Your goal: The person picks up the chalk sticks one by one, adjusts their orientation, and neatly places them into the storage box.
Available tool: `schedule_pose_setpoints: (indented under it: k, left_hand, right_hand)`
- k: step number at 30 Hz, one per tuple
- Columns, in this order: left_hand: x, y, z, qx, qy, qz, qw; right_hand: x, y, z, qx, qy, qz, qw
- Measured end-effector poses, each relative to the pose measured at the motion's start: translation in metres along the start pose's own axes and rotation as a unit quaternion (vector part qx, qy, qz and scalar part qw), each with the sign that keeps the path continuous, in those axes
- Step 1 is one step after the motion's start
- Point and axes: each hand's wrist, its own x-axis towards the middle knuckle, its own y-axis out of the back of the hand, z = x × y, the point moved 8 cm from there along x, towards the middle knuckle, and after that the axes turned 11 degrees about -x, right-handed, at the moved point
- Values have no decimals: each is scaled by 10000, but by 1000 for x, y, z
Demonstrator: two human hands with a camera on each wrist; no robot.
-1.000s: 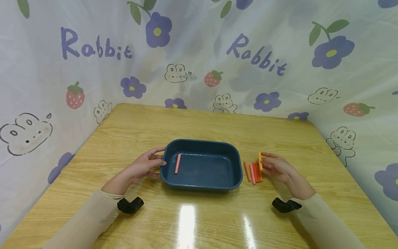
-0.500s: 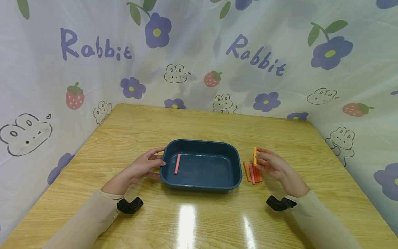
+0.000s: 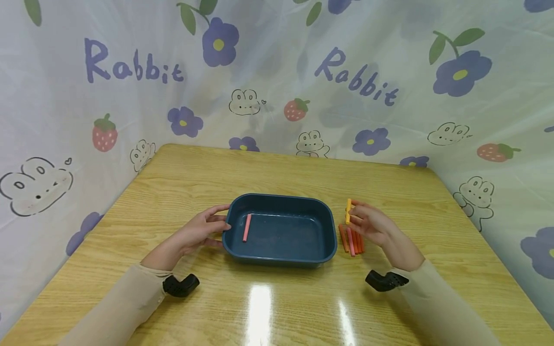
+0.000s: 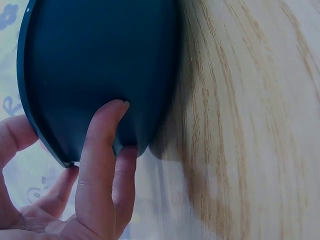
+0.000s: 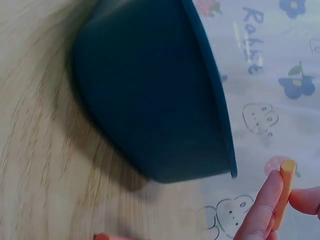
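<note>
My left hand [image 3: 201, 229] holds the left end of a dark blue plastic bin [image 3: 277, 262]. In the left wrist view its thumb hooks over the rim while fingers lie against the outer wall [image 4: 100, 55]. A pink chalk stick [image 3: 247, 228] lies inside the bin near its left side. My right hand [image 3: 373, 224] pinches a yellow-orange chalk stick [image 3: 348, 211] upright between thumb and fingers, raised above the table just right of the bin. Below it lie an orange chalk stick [image 3: 343, 239], a pink one [image 3: 351, 242] and several red ones [image 3: 359, 242], partly hidden by the hand.
Everything stands on a wooden table [image 3: 216, 168] with light glare at the front. A patterned cloth [image 3: 277, 72] hangs behind and at both sides. Black wrist mounts [image 3: 181, 285] sit at both cuffs.
My right hand has moved left and up toward the bin with the yellow-orange chalk stick, away from the sticks on the table. The left hand and bin have stayed put.
</note>
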Motion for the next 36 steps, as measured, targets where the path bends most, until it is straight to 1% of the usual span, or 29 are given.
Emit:
schedule_pose_setpoints:
  k: [8,14,18,24,31,36]
  left_hand:
    - [0,0,0,-19,-3,-27,10000]
    - [0,0,0,-3,-29,-46,10000]
    - [-1,-2,1,-10,-66,-133,9999]
    - [-1,-2,2,-31,-56,-124,9999]
    - [0,-1,1,16,-5,-42,10000]
    - [1,0,0,30,-16,-46,10000]
  right_hand:
    - [4,-16,-9,-41,-33,-74,10000]
    - [12,-35,-18,-123,-25,-195,9997]
    - [16,-47,-21,-113,-35,-236,9997]
    - [22,-62,-21,-147,-108,-190,9997]
    - [30,-78,-23,-282,-155,-258,9991]
    - [36,-86,-23,-257,-222,-171,9993]
